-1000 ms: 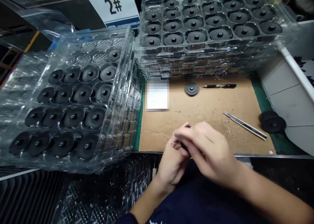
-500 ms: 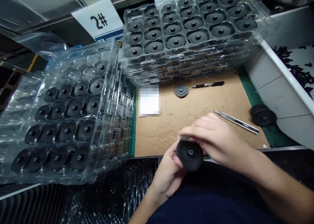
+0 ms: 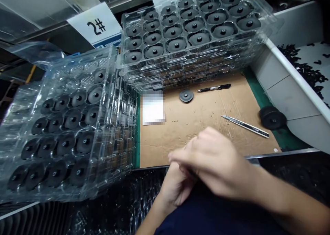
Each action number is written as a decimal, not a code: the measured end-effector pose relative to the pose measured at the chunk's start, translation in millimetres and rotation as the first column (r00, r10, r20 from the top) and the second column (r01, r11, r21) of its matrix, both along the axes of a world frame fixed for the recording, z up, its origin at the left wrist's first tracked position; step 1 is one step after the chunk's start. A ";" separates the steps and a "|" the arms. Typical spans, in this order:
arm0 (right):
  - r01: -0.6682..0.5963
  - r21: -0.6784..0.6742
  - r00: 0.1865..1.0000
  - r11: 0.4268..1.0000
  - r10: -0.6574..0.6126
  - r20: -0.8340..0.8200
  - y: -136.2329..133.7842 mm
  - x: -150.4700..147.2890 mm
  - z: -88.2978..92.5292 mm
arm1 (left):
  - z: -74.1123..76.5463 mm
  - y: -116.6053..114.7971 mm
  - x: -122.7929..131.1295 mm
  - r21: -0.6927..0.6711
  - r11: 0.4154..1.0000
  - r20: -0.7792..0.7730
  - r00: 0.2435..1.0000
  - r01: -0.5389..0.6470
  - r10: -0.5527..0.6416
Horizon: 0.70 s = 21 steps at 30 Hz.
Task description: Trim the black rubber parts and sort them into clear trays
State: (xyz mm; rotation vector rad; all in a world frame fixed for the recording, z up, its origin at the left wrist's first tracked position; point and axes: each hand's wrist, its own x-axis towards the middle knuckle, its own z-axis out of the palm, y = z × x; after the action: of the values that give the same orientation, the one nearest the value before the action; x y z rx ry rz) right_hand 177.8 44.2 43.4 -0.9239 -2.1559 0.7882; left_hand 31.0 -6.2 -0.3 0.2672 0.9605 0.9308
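Closing over the left hand [image 3: 176,188], the right hand [image 3: 213,163] curls its fingers down across it just above the near edge of the desk [image 3: 257,97], so the two hands sit stacked and shut together, right on top. A thin dark edge [image 3: 192,173] shows in the crease between them, running slantwise from upper left to lower right. It lies within the hands, nearer the left palm than the right knuckles, and so little of it shows that neither what it is nor which hand grips it can be told. It looks matte black, with no marking visible. Ahead of the hands, on a cardboard sheet [image 3: 201,132], lie a flat black disc [image 3: 186,95] with a central nub and a black pen [image 3: 213,87]. A slim utility knife [image 3: 244,126] slants across the sheet's right side, nearer the right hand. A second black disc [image 3: 272,118] rests on the green desk surface past the cardboard's right edge. A stack of clear plastic trays [image 3: 190,68] holding black discs lines the far side, and another tray [image 3: 123,125] tilts along the left.
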 end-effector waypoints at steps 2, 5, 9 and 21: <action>0.187 -0.159 0.982 0.969 -0.182 0.046 8.9 8.5 -11.8 | -1.4 -0.2 -3.0 -0.001 1.000 0.095 0.995 0.029 -0.029; 0.384 -0.479 0.920 0.789 -0.369 0.128 16.4 25.8 -40.5 | -5.4 -0.1 -9.4 0.009 1.000 0.237 0.971 0.029 -0.030; 0.203 -0.819 0.916 0.536 -0.399 -0.034 1.6 36.7 -79.8 | -12.0 2.0 -16.2 0.007 0.999 0.248 0.968 -0.043 0.040; 0.155 -0.887 0.876 0.435 -0.476 -0.080 -25.8 11.9 -89.8 | -17.9 6.3 -21.1 0.041 0.988 0.202 0.970 -0.149 0.138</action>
State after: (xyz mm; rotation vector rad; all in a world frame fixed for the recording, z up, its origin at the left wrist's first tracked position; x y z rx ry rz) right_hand 189.7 18.4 -46.4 -1.5055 -1.1094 1.7463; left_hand 10.0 0.1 -18.2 0.1499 0.7769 1.0969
